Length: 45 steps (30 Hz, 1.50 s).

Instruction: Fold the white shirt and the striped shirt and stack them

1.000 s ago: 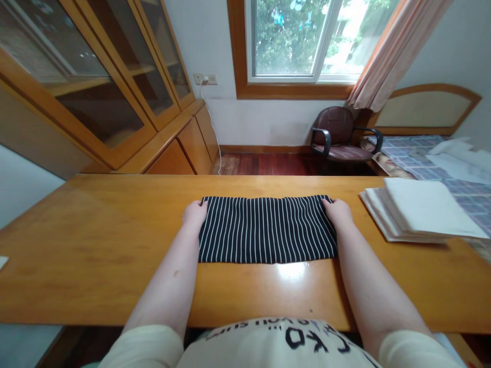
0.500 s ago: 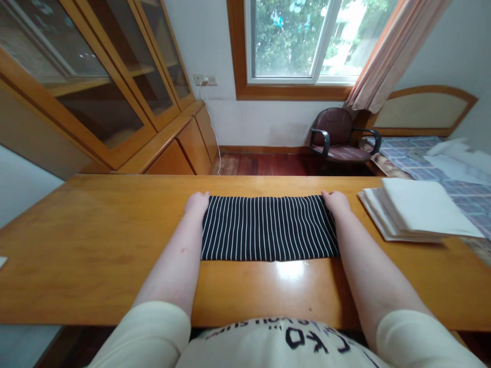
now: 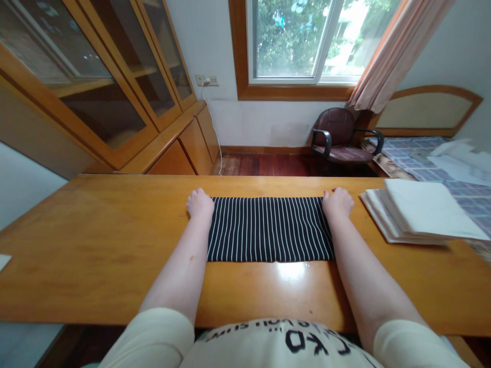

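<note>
A black cloth with thin white stripes (image 3: 270,230) lies flat on the wooden table in front of me, folded into a long rectangle. At its far left corner is my left hand (image 3: 200,203), fingers curled in and closed on the cloth's edge. My right hand (image 3: 338,203) is closed at the far right corner in the same way, its thumb towards the fabric. The fingertips of both hands are hidden under the knuckles. My right forearm covers part of the cloth's right edge.
To the right, a stack of folded white cloths (image 3: 422,209) sits on the table (image 3: 95,245). Something white (image 3: 3,261) shows at the left edge. Beyond are a glass-door cabinet (image 3: 126,122), an armchair (image 3: 337,133) and a bed (image 3: 414,153).
Both hands have moved a little inward and curled more over the cloth's ends. The cloth's visible width is slightly less. The view has shifted slightly.
</note>
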Each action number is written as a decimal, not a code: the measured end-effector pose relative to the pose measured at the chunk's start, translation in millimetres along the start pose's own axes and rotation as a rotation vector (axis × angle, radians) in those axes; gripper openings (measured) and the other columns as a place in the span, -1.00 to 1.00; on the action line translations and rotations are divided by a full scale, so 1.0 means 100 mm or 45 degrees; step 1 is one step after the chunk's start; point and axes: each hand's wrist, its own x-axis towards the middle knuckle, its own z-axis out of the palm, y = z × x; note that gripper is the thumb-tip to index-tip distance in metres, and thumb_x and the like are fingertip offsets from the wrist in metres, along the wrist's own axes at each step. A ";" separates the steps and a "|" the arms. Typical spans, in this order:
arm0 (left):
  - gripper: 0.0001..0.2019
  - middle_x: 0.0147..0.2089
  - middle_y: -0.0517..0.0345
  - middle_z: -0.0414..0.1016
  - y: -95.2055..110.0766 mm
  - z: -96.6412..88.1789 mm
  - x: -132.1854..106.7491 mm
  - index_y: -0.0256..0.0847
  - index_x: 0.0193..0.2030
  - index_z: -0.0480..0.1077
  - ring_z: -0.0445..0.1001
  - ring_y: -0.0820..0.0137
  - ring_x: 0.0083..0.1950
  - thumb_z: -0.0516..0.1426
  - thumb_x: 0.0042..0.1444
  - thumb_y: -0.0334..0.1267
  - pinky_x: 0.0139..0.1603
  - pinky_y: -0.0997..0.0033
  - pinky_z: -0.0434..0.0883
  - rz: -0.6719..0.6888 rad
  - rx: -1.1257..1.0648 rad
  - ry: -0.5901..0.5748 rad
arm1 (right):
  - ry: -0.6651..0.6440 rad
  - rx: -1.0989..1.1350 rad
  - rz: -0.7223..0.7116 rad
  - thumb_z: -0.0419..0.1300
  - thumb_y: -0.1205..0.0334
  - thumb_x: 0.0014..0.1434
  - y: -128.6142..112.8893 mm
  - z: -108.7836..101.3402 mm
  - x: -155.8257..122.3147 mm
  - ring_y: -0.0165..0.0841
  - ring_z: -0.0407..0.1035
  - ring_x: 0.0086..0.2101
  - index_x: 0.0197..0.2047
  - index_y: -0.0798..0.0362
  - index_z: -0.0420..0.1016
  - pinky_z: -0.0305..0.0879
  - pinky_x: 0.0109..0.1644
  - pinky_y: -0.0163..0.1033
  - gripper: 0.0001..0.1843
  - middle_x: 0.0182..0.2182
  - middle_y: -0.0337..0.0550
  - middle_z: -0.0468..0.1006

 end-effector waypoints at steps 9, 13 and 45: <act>-0.51 0.37 -0.01 0.13 0.95 0.48 -0.91 -0.27 0.31 0.15 0.07 0.23 0.37 -0.11 0.26 -0.23 0.36 0.14 0.01 1.000 -0.017 -0.272 | -0.360 0.177 -1.014 -0.10 0.11 0.31 -1.03 0.32 -0.97 -0.25 0.05 0.25 0.26 0.14 0.22 -0.05 0.29 -0.07 -0.48 0.28 0.01 0.17; -0.49 0.36 0.05 0.15 0.91 0.61 -1.00 -0.21 0.33 0.12 0.06 0.23 0.38 -0.14 0.27 -0.17 0.37 0.11 -0.04 0.942 0.030 -0.213 | -0.465 0.056 -1.016 -0.12 0.05 0.33 -1.00 0.48 -1.07 -0.27 0.04 0.26 0.33 0.04 0.11 -0.12 0.31 -0.05 -0.45 0.28 -0.09 0.18; -0.35 0.44 0.04 -0.09 -0.18 0.27 -0.35 -0.24 0.40 -0.04 -0.14 0.15 0.43 -0.26 0.25 0.05 0.38 0.04 -0.11 0.442 0.236 -0.267 | -0.419 -0.235 -0.456 -0.23 -0.18 0.28 0.42 0.14 -0.25 -0.19 -0.15 0.31 0.38 0.10 -0.02 -0.18 0.32 0.03 -0.25 0.35 -0.01 -0.03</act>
